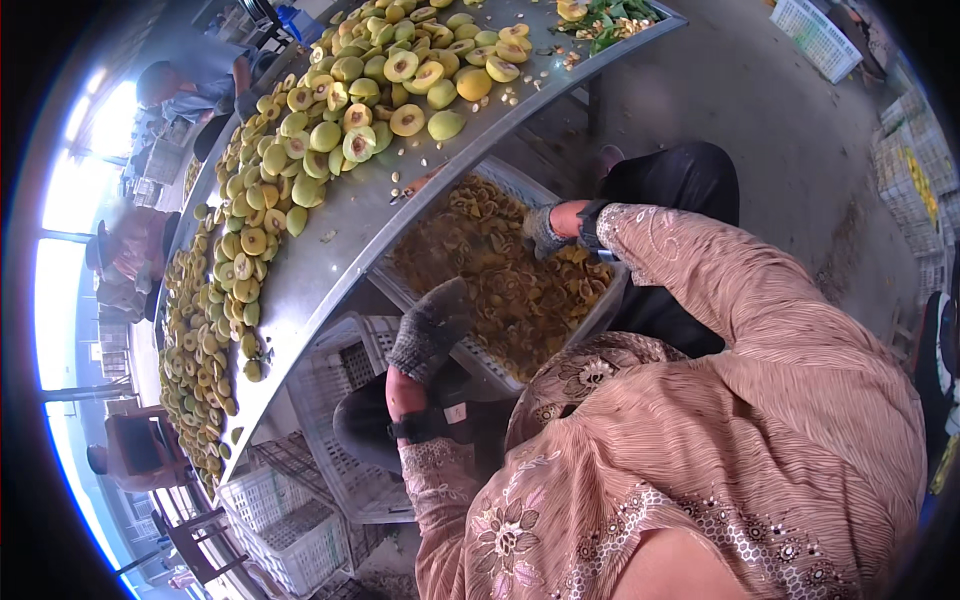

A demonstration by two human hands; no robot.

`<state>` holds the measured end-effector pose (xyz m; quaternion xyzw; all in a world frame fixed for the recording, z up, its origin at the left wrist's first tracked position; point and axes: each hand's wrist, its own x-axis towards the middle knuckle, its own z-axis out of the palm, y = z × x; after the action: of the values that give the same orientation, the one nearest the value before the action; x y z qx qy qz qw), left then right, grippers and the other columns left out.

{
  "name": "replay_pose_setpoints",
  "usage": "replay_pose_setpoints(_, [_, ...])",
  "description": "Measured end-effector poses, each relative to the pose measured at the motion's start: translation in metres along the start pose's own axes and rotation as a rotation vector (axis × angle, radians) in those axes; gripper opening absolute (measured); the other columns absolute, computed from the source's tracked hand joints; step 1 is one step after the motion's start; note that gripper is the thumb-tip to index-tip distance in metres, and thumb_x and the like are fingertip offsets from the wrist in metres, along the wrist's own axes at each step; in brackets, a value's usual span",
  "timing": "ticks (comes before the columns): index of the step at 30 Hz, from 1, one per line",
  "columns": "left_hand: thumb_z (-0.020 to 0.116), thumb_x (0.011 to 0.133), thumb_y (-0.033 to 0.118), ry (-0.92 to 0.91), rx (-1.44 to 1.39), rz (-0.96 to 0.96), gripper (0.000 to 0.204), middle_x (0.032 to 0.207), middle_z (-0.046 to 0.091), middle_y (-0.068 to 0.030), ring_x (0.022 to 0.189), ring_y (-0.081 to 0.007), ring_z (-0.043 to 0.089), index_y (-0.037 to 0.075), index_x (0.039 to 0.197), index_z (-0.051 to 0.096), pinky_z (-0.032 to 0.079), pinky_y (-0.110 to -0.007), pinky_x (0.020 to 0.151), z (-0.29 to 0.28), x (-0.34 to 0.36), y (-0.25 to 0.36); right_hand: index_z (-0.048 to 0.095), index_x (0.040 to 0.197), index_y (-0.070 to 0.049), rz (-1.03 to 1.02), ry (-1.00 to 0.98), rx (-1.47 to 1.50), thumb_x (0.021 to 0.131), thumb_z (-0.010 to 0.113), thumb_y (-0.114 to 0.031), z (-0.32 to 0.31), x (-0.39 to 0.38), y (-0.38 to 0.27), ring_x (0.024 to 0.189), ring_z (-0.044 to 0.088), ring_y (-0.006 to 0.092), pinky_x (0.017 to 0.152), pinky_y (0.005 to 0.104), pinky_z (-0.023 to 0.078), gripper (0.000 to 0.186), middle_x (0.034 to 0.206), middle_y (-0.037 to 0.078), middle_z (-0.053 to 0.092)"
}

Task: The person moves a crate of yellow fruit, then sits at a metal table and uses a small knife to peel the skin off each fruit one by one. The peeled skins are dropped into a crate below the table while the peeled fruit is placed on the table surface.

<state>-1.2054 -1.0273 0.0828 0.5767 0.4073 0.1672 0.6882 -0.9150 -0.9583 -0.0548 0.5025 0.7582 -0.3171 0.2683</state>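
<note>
A pale plastic crate point(600, 325) full of brownish-yellow cut fruit pieces point(505, 275) is between my knees, partly beneath the table's edge. My left hand point(435, 325), in a grey knitted glove, is closed over the crate's left side; its fingertips are dark and hard to make out. On the opposite side my right hand point(545, 232), gloved the same way, is closed at the rim with its fingers curled inward. Above the crate, the metal table point(330, 245) bears a long heap of halved yellow-green fruits point(325, 137), several showing brown hollow centres.
White crates point(345, 440) stand under the table to the left. Loose pits and green leaves point(610, 22) lie at the table's far end. Another crate point(815, 38) and stacked crates point(910, 170) are on the right. Several people work across the table.
</note>
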Motion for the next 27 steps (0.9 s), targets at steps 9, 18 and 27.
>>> replay_pose_setpoints(9, [0.072, 0.077, 0.005, 0.158, 0.674, 0.108, 0.049, 0.112, 0.066, -0.0154, 0.101, -0.027, 0.066, 0.006, 0.125, 0.06, 0.053, -0.035, 0.084, -0.022, 0.004, 0.071, 0.061, 0.123, -0.009, 0.116, 0.285, 0.128, 0.083, 0.067, -0.032, 0.032, 0.117, -0.007, 0.113, 0.058, 0.0316, 0.094, 0.0436, 0.045, 0.046, 0.121, 0.015, 0.063])
replay_pose_setpoints(18, [0.075, 0.075, 0.009, 0.286, 0.923, 0.13, 0.047, 0.111, 0.065, -0.016, 0.099, -0.0335, 0.066, 0.008, 0.121, 0.063, 0.054, -0.04, 0.084, -0.08, 0.063, 0.145, 0.059, 0.125, -0.008, 0.158, 0.369, 0.171, 0.088, 0.062, -0.03, -0.013, 0.23, 0.026, 0.114, 0.057, 0.0311, 0.096, 0.0417, 0.044, 0.044, 0.122, 0.015, 0.062])
replay_pose_setpoints(27, [0.074, 0.079, 0.015, 0.599, 1.144, 0.526, 0.068, 0.136, 0.047, -0.0232, 0.126, -0.0395, 0.046, 0.009, 0.139, 0.043, 0.04, -0.044, 0.105, -0.146, 0.171, 0.168, 0.056, 0.128, -0.008, -0.184, 0.476, 0.025, 0.092, 0.056, -0.028, 0.018, 0.115, -0.005, 0.115, 0.056, 0.0306, 0.098, 0.0398, 0.042, 0.041, 0.123, 0.016, 0.061])
